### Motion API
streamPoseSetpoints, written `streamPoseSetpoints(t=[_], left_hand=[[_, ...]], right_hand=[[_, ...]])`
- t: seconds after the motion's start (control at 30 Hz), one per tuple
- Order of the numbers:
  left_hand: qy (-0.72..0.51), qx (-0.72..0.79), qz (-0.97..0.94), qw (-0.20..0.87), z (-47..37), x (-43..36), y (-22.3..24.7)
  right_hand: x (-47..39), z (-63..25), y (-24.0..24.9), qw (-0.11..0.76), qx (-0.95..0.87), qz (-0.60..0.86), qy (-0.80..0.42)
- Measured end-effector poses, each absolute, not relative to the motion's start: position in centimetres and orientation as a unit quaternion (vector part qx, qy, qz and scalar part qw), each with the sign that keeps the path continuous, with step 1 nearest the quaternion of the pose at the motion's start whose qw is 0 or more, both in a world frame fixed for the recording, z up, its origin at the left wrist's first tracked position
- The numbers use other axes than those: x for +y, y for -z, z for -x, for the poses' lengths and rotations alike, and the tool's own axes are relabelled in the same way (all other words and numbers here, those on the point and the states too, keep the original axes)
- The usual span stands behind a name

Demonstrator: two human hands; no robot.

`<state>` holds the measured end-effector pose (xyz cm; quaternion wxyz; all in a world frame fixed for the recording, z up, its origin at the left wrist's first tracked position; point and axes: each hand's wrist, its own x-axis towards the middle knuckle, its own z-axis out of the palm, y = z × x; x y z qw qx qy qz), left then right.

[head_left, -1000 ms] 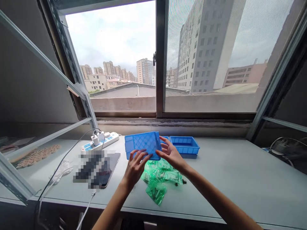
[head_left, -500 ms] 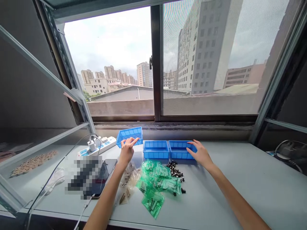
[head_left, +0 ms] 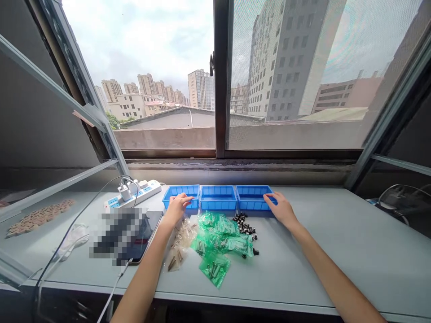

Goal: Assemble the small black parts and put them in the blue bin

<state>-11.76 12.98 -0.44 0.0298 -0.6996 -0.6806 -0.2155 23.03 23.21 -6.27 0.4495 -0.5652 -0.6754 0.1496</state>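
Note:
Three blue plastic bins stand in a row at the back of the table. My left hand (head_left: 178, 208) is at the front wall of the left bin (head_left: 167, 196), thumb and fingers closed on its rim. At the other end, my right hand (head_left: 282, 208) has its thumb and forefinger drawn together on the right end of the right bin (head_left: 251, 205). Between these two is the middle bin (head_left: 218, 204), untouched. In front lie green bags (head_left: 218, 231) of metal pins or screws, clear bags (head_left: 178, 246) with similar pieces, and small black parts (head_left: 244, 224).
A tablet-like device (head_left: 143, 244), partly blurred out, lies left of my left forearm. Behind it are a white power strip (head_left: 144, 194) and trailing cables (head_left: 63, 242). Flat brown pieces (head_left: 38, 218) are at far left. A window (head_left: 222, 89) rises behind the table.
The left bin, tilted and raised before, has come down level in line with the other two, my left hand moving with it. My right thumb and forefinger have come closer together. The view has tipped downward.

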Motion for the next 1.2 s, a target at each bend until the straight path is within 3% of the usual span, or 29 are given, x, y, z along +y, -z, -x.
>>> streamPoseSetpoints(t=[1.2], left_hand=[[0.223, -0.682, 0.696, 0.032, 11.6, 13.2, 0.7]], right_hand=[[21.9, -21.5, 6.5, 0.438, -0.659, 0.591, -0.154]])
